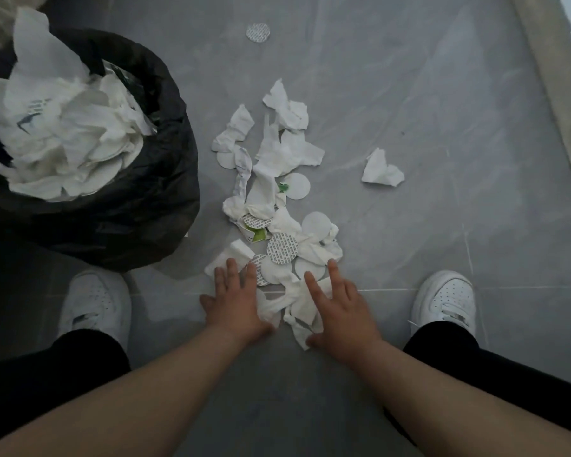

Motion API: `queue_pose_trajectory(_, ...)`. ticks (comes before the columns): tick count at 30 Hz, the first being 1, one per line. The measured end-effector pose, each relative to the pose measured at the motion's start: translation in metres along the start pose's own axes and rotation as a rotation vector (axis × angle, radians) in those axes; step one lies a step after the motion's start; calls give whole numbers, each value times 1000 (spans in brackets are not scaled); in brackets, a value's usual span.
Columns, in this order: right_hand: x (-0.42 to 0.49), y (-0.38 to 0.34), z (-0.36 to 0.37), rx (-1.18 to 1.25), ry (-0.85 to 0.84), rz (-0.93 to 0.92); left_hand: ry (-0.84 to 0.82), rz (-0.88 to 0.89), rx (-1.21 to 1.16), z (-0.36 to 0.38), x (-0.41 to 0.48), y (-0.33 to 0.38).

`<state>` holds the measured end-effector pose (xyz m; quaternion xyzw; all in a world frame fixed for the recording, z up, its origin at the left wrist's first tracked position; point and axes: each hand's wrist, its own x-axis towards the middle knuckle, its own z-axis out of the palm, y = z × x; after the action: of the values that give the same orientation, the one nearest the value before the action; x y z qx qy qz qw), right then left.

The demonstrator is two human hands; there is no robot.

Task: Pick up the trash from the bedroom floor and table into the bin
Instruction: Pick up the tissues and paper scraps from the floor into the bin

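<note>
A pile of crumpled white tissues and round white seal discs [274,179] lies strewn on the grey tiled floor. My left hand [236,300] and my right hand [338,310] lie flat with fingers spread on the near end of the pile, one on each side of a wad of tissue [294,303]. Neither hand grips anything. At the upper left stands the bin with a black bag [139,206], heaped with white tissues. A single tissue [381,173] lies apart to the right, and one printed disc [258,32] sits farther away.
My two white shoes [96,301] [445,300] stand on either side of the pile. A beige strip of rug or fabric [554,70] runs along the upper right edge of the floor.
</note>
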<state>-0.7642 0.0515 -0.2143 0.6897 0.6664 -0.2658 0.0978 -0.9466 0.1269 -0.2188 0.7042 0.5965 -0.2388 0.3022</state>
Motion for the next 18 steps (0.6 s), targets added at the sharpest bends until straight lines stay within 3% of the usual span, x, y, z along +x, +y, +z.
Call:
queue_pose_trajectory(7,25,-9,-10,-1,-99,-61,132,73,-16,-2,0,-8)
queue_pose_trajectory(18,28,1,-10,143,-54,-10,15,83,-97,-4,11,-8)
